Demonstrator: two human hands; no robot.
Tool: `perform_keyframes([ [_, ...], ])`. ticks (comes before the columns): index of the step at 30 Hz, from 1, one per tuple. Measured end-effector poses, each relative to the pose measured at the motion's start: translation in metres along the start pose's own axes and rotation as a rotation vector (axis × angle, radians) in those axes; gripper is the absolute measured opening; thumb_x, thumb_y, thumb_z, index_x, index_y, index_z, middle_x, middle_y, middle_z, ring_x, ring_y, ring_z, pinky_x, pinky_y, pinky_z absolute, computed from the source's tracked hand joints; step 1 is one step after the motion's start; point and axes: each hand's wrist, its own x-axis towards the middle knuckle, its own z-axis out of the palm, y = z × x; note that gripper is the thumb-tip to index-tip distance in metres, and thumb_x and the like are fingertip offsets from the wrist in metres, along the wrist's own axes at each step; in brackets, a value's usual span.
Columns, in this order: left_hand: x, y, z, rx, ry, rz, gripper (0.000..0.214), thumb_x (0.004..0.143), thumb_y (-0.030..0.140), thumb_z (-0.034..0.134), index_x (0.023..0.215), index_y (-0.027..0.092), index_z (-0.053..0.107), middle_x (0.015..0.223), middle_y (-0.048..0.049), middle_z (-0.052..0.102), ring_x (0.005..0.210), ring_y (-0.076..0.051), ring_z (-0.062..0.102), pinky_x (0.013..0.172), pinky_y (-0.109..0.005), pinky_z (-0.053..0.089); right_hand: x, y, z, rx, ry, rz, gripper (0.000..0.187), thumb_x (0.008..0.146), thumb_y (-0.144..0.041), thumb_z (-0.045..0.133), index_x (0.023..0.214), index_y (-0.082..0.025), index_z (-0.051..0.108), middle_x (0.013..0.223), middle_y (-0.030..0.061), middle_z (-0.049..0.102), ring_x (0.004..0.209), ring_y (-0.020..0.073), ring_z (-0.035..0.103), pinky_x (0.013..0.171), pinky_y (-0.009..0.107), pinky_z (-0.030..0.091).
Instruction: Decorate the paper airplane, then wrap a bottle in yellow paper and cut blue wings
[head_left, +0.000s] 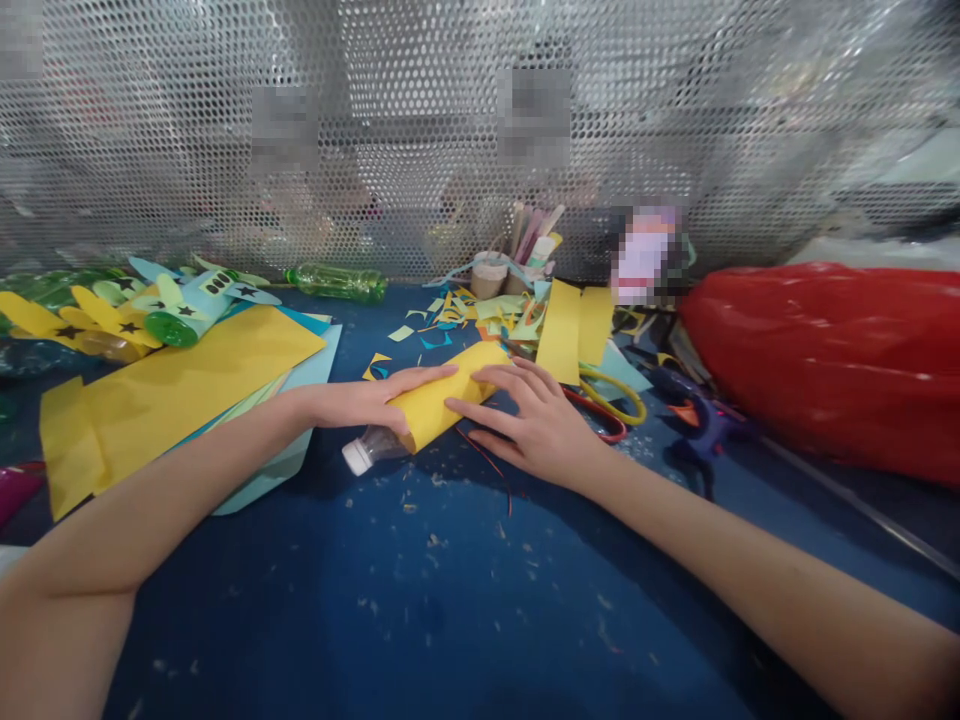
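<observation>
Two bare forearms reach over the blue table (450,620) to a clear plastic bottle (379,445) lying on its side at the middle, white cap toward the camera, wrapped in a yellow paper sheet (442,400). The left hand (367,402) lies flat along the wrap, fingers straight, not clenched. The right hand (536,425) spreads its fingertips on the wrap's right edge. Scissors (611,405) lie just right of the bottle, a red bag (825,350) far right, yellow sheets (187,385) to its left.
</observation>
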Motion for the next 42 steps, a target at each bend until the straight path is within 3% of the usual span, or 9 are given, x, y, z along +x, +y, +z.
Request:
perform_keyframes([
  [4,0.001,-0.002,0.001,-0.031,0.015,0.037,0.056,0.096,0.052,0.033,0.149,0.037,0.023,0.159,0.0068,0.016,0.147,-0.021,0.015,0.118,-0.042,0.022,0.0,0.0,0.0,0.027,0.026,0.026,0.038,0.092,-0.032,0.054,0.129,-0.024,0.056,0.126,0.0114,0.059,0.122,0.0255,0.051,0.107,0.049,0.037],
  [12,0.0,-0.002,0.0,0.05,0.018,0.024,0.06,0.094,0.047,0.043,0.148,0.044,0.018,0.159,0.0098,0.014,0.147,-0.021,0.015,0.118,-0.039,0.02,0.003,-0.002,-0.001,-0.004,0.064,0.073,0.041,0.093,-0.033,0.051,0.129,-0.014,0.051,0.121,0.0138,0.064,0.114,0.0255,0.058,0.103,0.046,0.042],
  [19,-0.001,0.0,-0.001,0.125,0.021,-0.019,0.043,0.094,0.048,0.043,0.137,0.05,0.041,0.154,0.0121,0.03,0.146,-0.024,0.016,0.117,-0.044,0.021,0.004,0.002,0.002,-0.069,0.093,0.251,0.037,0.092,-0.033,0.05,0.124,-0.013,0.054,0.117,0.0167,0.063,0.113,0.029,0.057,0.102,0.047,0.043],
  [27,-0.001,0.001,-0.003,0.067,0.03,0.007,0.039,0.094,0.042,0.046,0.133,0.044,0.051,0.153,0.0075,0.035,0.145,-0.026,0.022,0.116,-0.041,0.022,0.002,0.002,0.005,-0.181,0.047,0.395,0.049,0.092,-0.041,0.048,0.127,-0.006,0.052,0.119,0.0207,0.06,0.114,0.0335,0.055,0.098,0.049,0.044],
  [31,0.002,-0.005,-0.002,-0.211,0.013,0.043,0.059,0.089,0.037,0.057,0.144,0.039,0.036,0.158,0.0014,0.024,0.145,-0.03,0.02,0.116,-0.044,0.021,0.001,0.0,0.003,-0.112,0.088,0.434,0.056,0.092,-0.043,0.049,0.134,-0.007,0.045,0.131,0.0226,0.053,0.122,0.0338,0.05,0.099,0.049,0.044],
  [33,0.004,-0.011,0.0,-0.485,-0.006,0.059,0.078,0.085,0.031,0.062,0.149,0.041,0.019,0.155,-0.004,0.032,0.139,-0.03,0.035,0.111,-0.046,0.03,0.001,-0.002,0.001,-0.046,0.106,0.328,0.057,0.09,-0.045,0.052,0.138,-0.014,0.043,0.143,0.0205,0.044,0.132,0.0328,0.042,0.105,0.051,0.039],
  [35,0.006,-0.016,0.001,-0.728,-0.037,0.041,0.086,0.082,0.026,0.064,0.15,0.039,0.013,0.145,-0.008,0.047,0.128,-0.03,0.05,0.104,-0.046,0.038,0.001,-0.003,0.001,0.023,0.077,0.21,0.059,0.088,-0.048,0.056,0.138,-0.019,0.044,0.147,0.0174,0.041,0.136,0.032,0.038,0.11,0.053,0.033],
  [38,0.01,-0.023,0.002,-0.959,-0.014,-0.003,0.073,0.085,0.034,0.058,0.149,0.026,0.026,0.136,-0.0117,0.056,0.121,-0.03,0.055,0.101,-0.043,0.041,0.001,-0.002,0.001,0.126,0.047,0.182,0.059,0.085,-0.05,0.06,0.136,-0.023,0.047,0.137,0.0137,0.053,0.128,0.0304,0.048,0.11,0.054,0.032],
  [42,0.015,-0.028,0.003,-1.192,0.038,-0.042,0.077,0.086,0.066,0.038,0.142,0.014,0.039,0.128,-0.0171,0.061,0.114,-0.034,0.06,0.098,-0.044,0.043,0.005,-0.003,-0.004,0.372,0.126,0.432,0.063,0.081,-0.056,0.061,0.131,-0.02,0.051,0.124,0.0145,0.062,0.114,0.0319,0.057,0.099,0.053,0.044],
])
